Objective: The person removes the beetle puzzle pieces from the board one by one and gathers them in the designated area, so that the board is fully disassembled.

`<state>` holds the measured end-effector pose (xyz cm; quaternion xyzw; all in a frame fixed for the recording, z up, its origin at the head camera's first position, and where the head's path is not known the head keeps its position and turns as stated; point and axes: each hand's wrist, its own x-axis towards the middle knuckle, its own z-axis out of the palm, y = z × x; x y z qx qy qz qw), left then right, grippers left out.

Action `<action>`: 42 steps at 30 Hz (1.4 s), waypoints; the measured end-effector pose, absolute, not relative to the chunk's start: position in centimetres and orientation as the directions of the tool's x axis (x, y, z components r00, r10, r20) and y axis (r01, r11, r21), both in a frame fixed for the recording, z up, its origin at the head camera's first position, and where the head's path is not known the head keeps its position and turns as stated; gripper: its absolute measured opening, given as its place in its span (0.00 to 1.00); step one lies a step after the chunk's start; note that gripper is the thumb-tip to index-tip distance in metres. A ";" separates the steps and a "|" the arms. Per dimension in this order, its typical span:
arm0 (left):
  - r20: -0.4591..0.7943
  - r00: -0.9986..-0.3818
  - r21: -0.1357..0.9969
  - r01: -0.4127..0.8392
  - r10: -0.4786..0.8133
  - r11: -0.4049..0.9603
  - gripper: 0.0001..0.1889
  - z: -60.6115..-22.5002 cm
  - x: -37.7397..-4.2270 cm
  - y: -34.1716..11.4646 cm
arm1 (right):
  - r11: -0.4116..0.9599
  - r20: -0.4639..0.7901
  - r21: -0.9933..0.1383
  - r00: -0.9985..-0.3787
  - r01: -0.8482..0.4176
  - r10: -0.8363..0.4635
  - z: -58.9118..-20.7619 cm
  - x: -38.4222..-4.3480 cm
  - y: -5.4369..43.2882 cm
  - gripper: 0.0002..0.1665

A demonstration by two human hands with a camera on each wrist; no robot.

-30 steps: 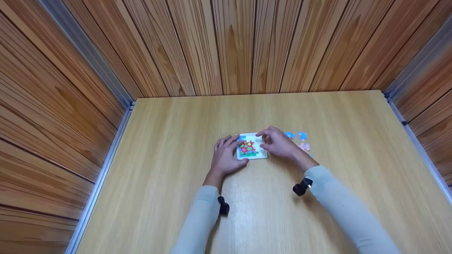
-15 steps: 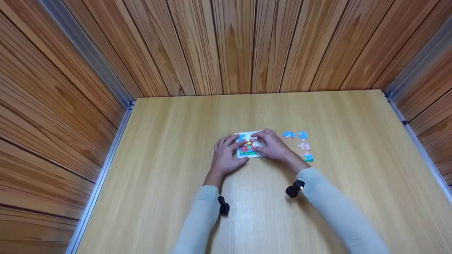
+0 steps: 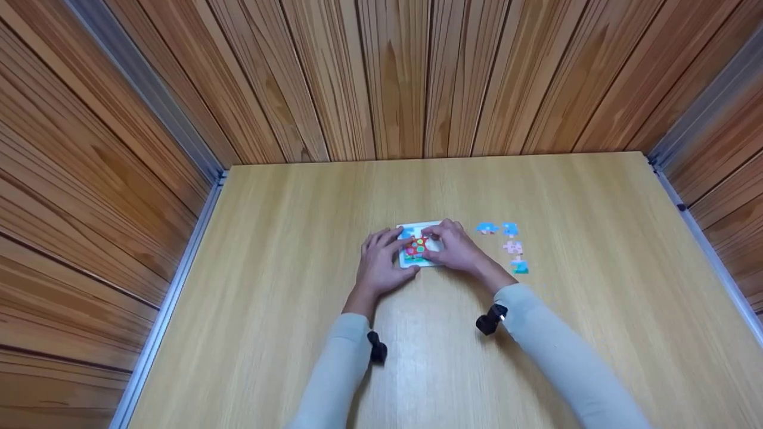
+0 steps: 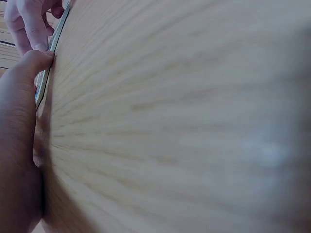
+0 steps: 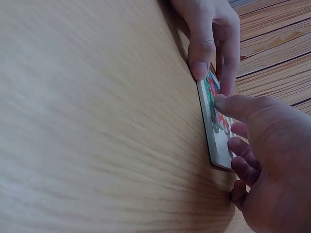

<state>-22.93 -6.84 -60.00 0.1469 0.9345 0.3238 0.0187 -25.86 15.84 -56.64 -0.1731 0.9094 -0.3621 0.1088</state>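
A white-rimmed jigsaw puzzle board (image 3: 430,265) lies flat on the table, with joined picture pieces (image 3: 418,245) in red, green and blue on its left part. My left hand (image 3: 380,262) holds the board at its left side. In the right wrist view, the left thumb (image 5: 199,69) sits on the near edge of the board. My right hand (image 3: 458,249) reaches over the board's right part, its thumb (image 5: 226,104) and index finger apart and touching the joined pieces. In that view the other right fingers are bent beside the board, and no loose piece shows in them.
To the right of the board lie several loose jigsaw pieces: a blue one (image 3: 487,227), another blue one (image 3: 510,229), a pink one (image 3: 513,246) and a blue-green one (image 3: 520,267). Wood-panelled walls (image 3: 393,83) enclose the table (image 3: 286,238) at the back and sides.
My right hand has moved left over the board, its thumb and index finger coming onto the joined pieces and uncovering the loose ones. The left hand has stayed in place.
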 end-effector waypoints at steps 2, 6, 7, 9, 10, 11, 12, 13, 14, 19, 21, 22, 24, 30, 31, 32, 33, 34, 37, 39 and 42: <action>0.059 -0.956 0.613 0.262 0.287 0.745 0.37 -60.0 -22.9 -6.9 | 0.682 -0.081 -0.695 -0.917 -0.230 -0.391 -56.7 -25.8 15.8 0.33; 0.071 -0.955 0.619 0.269 0.288 0.738 0.37 -60.0 -22.9 -6.9 | 0.690 -0.099 -0.690 -0.916 -0.219 -0.389 -56.5 -25.8 15.6 0.32; 0.072 -0.955 0.620 0.268 0.287 0.737 0.37 -60.0 -22.9 -6.9 | 0.693 -0.099 -0.686 -0.916 -0.220 -0.388 -56.5 -25.8 15.6 0.31; 0.071 -0.956 0.619 0.267 0.286 0.739 0.37 -60.0 -22.9 -6.9 | 0.697 -0.103 -0.684 -0.917 -0.216 -0.385 -56.4 -25.8 15.5 0.31; 0.070 -0.956 0.618 0.266 0.286 0.740 0.38 -60.0 -22.9 -6.9 | 0.697 -0.106 -0.684 -0.918 -0.212 -0.383 -56.4 -25.8 15.5 0.31; 0.069 -0.956 0.618 0.266 0.286 0.740 0.38 -60.0 -22.9 -6.9 | 0.699 -0.106 -0.683 -0.918 -0.211 -0.381 -56.4 -25.8 15.5 0.31; 0.067 -0.956 0.618 0.265 0.286 0.740 0.38 -60.0 -22.9 -6.9 | 0.699 -0.108 -0.684 -0.919 -0.209 -0.380 -56.4 -25.8 15.5 0.31; 0.063 -0.956 0.617 0.263 0.286 0.742 0.38 -60.0 -22.9 -6.9 | 0.698 -0.111 -0.687 -0.919 -0.204 -0.378 -56.4 -25.8 15.6 0.30; 0.062 -0.956 0.617 0.262 0.286 0.742 0.38 -60.0 -22.9 -6.9 | 0.696 -0.115 -0.690 -0.919 -0.199 -0.376 -56.5 -25.8 15.6 0.30; 0.047 -0.957 0.617 0.252 0.285 0.745 0.38 -60.0 -22.9 -6.8 | 0.682 -0.127 -0.710 -0.920 -0.178 -0.372 -56.5 -25.7 15.6 0.31; 0.049 -0.957 0.617 0.253 0.285 0.745 0.38 -60.1 -22.9 -6.8 | 0.672 -0.126 -0.720 -0.919 -0.175 -0.374 -56.4 -25.6 15.6 0.31; 0.049 -0.957 0.617 0.253 0.285 0.745 0.38 -60.1 -22.9 -6.8 | 0.668 -0.122 -0.723 -0.919 -0.177 -0.375 -56.4 -25.6 15.6 0.31; 0.050 -0.957 0.617 0.254 0.285 0.745 0.38 -60.1 -22.9 -6.8 | 0.661 -0.116 -0.729 -0.919 -0.179 -0.376 -56.4 -25.6 15.6 0.31; 0.048 -0.958 0.617 0.252 0.284 0.746 0.38 -60.2 -23.0 -6.9 | 0.639 -0.096 -0.747 -0.921 -0.183 -0.376 -56.7 -25.7 15.6 0.30; 0.044 -0.958 0.614 0.249 0.282 0.749 0.39 -60.2 -23.0 -6.9 | 0.634 -0.090 -0.751 -0.921 -0.187 -0.378 -56.8 -25.7 15.6 0.29; 0.046 -0.959 0.612 0.249 0.281 0.750 0.38 -60.2 -23.0 -6.9 | 0.627 -0.083 -0.755 -0.922 -0.190 -0.378 -56.9 -25.7 15.5 0.29; 0.045 -0.959 0.610 0.249 0.281 0.752 0.38 -60.2 -23.0 -6.9 | 0.620 -0.078 -0.761 -0.923 -0.190 -0.378 -56.9 -25.7 15.5 0.28; 0.048 -0.959 0.608 0.251 0.281 0.753 0.38 -60.1 -22.9 -6.8 | 0.613 -0.071 -0.766 -0.923 -0.192 -0.378 -56.9 -25.8 15.5 0.28; 0.059 -0.957 0.608 0.260 0.284 0.750 0.38 -60.1 -22.9 -6.8 | 0.595 -0.053 -0.779 -0.924 -0.199 -0.379 -57.0 -25.9 15.5 0.26; 0.063 -0.956 0.612 0.263 0.286 0.745 0.38 -60.0 -22.9 -6.9 | 0.586 -0.046 -0.784 -0.923 -0.203 -0.382 -57.0 -25.9 15.5 0.26; 0.062 -0.956 0.618 0.262 0.286 0.742 0.38 -60.0 -22.9 -6.9 | 0.583 -0.040 -0.786 -0.923 -0.208 -0.383 -57.0 -26.0 15.5 0.25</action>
